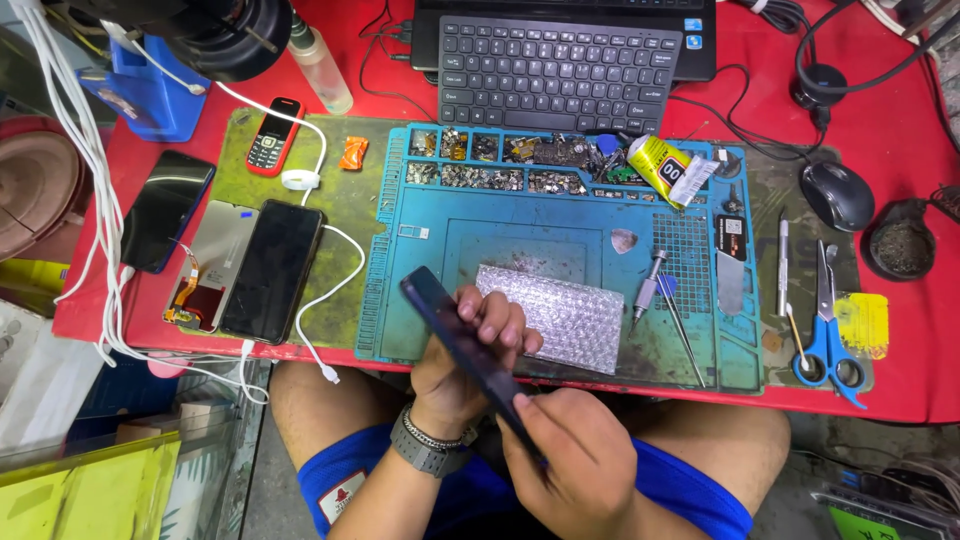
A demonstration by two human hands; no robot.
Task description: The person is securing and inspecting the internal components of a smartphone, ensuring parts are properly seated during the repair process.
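A dark smartphone is held tilted above the near edge of the blue repair mat, over the lap. The left hand is wrapped around its middle, fingers curled over the upper face. The right hand is closed on the phone's lower end, thumb and fingers pinching its edge. On the mat, just beyond the hands, a bubble-wrap piece lies flat. Right of the mat, blue-handled scissors rest on the red tabletop.
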